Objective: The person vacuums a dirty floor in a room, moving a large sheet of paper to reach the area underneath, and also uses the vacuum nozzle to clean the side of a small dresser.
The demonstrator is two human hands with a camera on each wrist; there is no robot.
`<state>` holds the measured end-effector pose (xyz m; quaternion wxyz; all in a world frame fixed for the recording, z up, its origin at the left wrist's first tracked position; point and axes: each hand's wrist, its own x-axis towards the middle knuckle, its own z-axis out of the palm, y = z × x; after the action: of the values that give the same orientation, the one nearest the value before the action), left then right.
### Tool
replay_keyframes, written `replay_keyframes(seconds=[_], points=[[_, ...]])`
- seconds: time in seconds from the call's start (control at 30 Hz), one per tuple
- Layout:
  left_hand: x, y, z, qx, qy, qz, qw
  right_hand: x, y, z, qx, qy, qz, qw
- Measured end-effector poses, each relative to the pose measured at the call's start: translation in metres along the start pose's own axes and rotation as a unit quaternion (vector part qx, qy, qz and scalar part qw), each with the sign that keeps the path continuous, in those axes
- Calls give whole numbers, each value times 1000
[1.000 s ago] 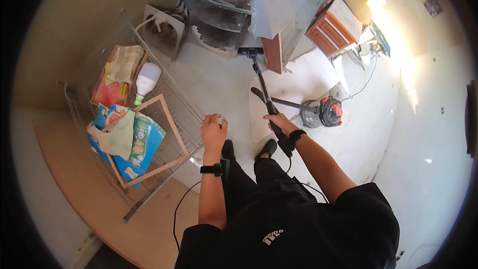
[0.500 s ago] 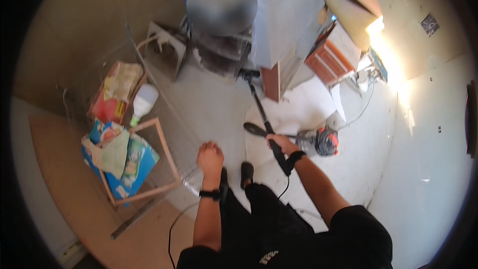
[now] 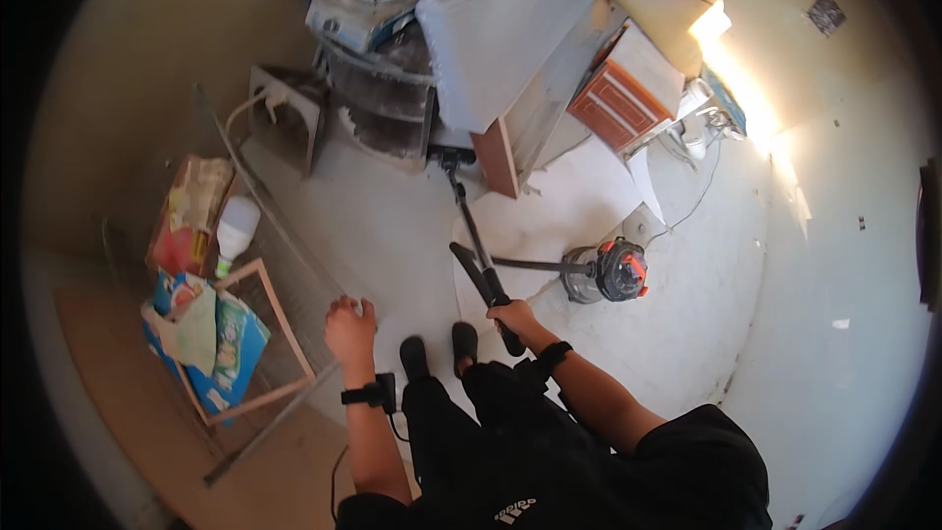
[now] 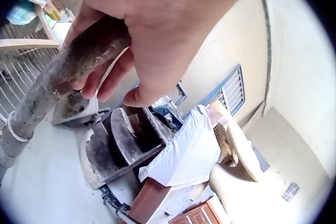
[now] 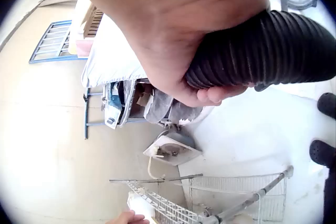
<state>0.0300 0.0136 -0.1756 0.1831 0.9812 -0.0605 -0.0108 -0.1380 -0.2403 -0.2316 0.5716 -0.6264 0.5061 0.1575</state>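
My right hand (image 3: 520,324) grips the ribbed black hose (image 5: 262,50) of a vacuum cleaner, its fingers curled round it. Ahead of that hand runs the black wand (image 3: 469,221) down to a flat floor head (image 3: 451,154), which sits on the floor between a dark corner shelf (image 3: 383,103) and a reddish-brown panel (image 3: 496,159). To the right stands the vacuum canister (image 3: 618,270), grey with a black and orange top. My left hand (image 4: 152,29) holds a rusty metal tube (image 4: 63,71) of a wire rack (image 5: 231,182), fingers loosely bent round it.
On the rack lie a white bulb (image 3: 237,226), a wooden frame (image 3: 280,319) and a blue packet (image 3: 240,348). An exhaust fan (image 3: 289,118) leans by the wall. A stove (image 3: 373,0) sits atop the shelf. Behind the canister are a brown cabinet (image 3: 623,93) and a trailing cord (image 3: 702,211).
The head view has tilted up and turned right, so the scene sits lower and further left. The feet stand closer together. Both hands keep their holds, and the floor head stays by the shelf.
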Motion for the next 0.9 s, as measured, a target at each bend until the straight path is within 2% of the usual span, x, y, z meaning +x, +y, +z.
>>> replay_keyframes(seconds=[0.1, 0.17, 0.27, 0.3, 0.4, 0.63, 0.77, 0.9], points=[[4, -3, -3, 17, 6, -10, 1000, 44, 27, -14, -2, 12, -6, 1000], [4, -2, -1, 20, 3, -26, 999, 60, 15, -22, 13, 7, -13, 1000], [3, -2, 0, 5, 53, -12, 998, 84, -15, -27, 100, -39, -23, 994], [2, -2, 0, 7, 48, -24, 999, 90, -27, -24, 104, -26, -26, 994], [1, -4, 2, -33, 66, -27, 997, 136, -40, -21, 131, -57, -6, 990], [-1, -1, -1, -38, 74, -45, 995, 207, -83, -13, 104, -53, -8, 993], [-1, -1, -2, -37, 81, -42, 995, 251, -92, -15, 125, -73, -46, 988], [-1, 0, -3, -47, 98, -33, 993, 230, -89, -4, 97, -68, -31, 992]])
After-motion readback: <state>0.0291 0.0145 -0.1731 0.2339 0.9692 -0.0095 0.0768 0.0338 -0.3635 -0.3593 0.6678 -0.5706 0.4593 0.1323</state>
